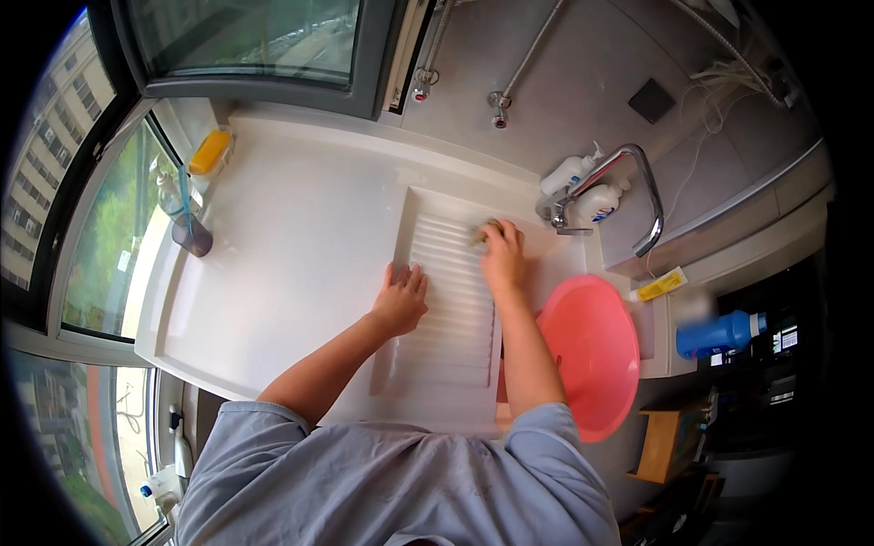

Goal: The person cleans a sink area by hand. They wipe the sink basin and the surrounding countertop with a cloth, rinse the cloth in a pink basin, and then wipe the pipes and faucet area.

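A ribbed washboard (450, 293) is moulded into the white laundry countertop (293, 225) in front of me. At its upper right corner, my right hand (503, 254) grips a small brownish-green scrubber (487, 231); its exact kind is blurred. My left hand (403, 300) lies palm down over the washboard's left edge, fingers slightly apart, with nothing visible in it. Beside my right forearm stands a pink plastic basin (594, 355), tilted toward me.
A chrome faucet (645, 198) rises at the back right beside white pump bottles (570, 174). A blue bottle (717, 334) and a yellow-and-white tube (661, 284) lie at the right. An open window (252, 41) overhangs the back left; a yellow sponge (210, 152) sits by the left sill.
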